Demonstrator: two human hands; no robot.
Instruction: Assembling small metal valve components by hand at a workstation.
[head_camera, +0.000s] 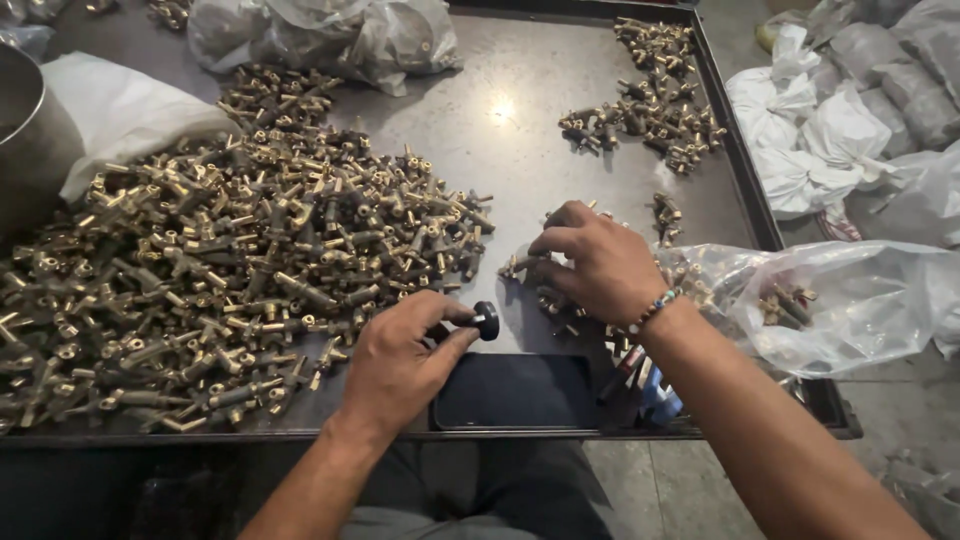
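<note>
**Two hands sorting small brass parts on a metal tray**

While the left hand pinches a small black knob between thumb and fingers near the front edge of the tray, the right hand lies curled over a little cluster of brass fittings just beside it. I cannot tell if the right hand holds one or only touches them. A big heap of brass fittings fills the left side of the tray. A smaller pile sits near the back right corner. A dark phone lies flat at the front edge, close to both hands. A clear plastic bag with a few fittings hangs over the right edge.

To do this well, I think the knob should stay pinched firmly, and the right fingers should pick just one fitting, keeping the small cluster apart from the big heap.
</note>
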